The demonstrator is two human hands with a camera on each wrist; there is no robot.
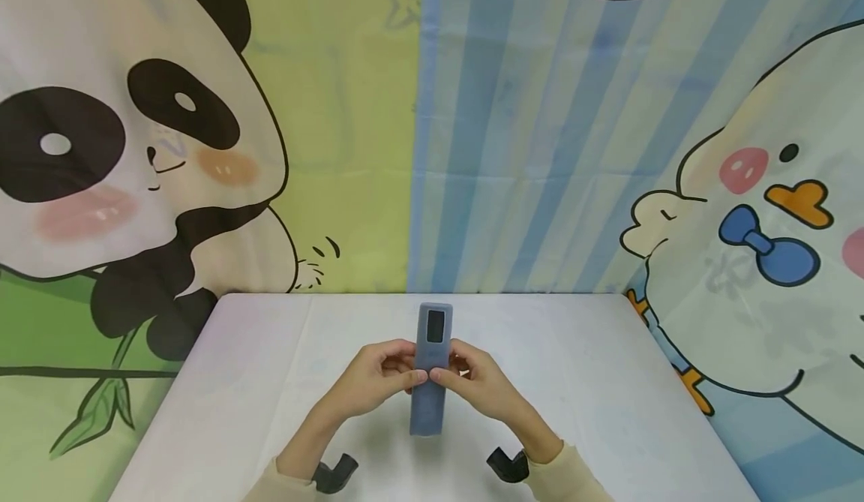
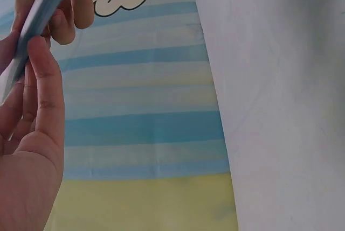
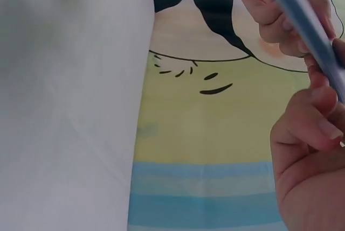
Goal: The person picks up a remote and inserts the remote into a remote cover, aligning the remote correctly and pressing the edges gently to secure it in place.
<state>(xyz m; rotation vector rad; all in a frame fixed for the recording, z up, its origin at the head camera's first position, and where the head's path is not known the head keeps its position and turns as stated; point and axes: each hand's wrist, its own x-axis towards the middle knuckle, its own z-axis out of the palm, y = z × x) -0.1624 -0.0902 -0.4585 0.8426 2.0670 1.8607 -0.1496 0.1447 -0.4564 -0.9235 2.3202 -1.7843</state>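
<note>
A long, slim blue-grey box (image 1: 428, 404) with a dark rectangular window near its upper end stands out above the white table in the head view. My left hand (image 1: 378, 376) pinches its left edge, thumb on the front face and fingers behind. On the opposite edge my right hand (image 1: 482, 382) does the same, the two thumbs nearly meeting. Both wrist views show the box (image 2: 46, 10) edge-on and thin, held between the hands. In the right wrist view, the right hand's fingers (image 3: 310, 118) curl beside the box (image 3: 302, 15). Its back face is hidden.
The white table (image 1: 574, 367) spreads out around the hands. Behind it hangs a curtain (image 1: 337, 149) printed with a panda and a white bird. Black curved pieces (image 1: 335, 474) sit at both wrists, by the beige sleeves (image 1: 567, 476).
</note>
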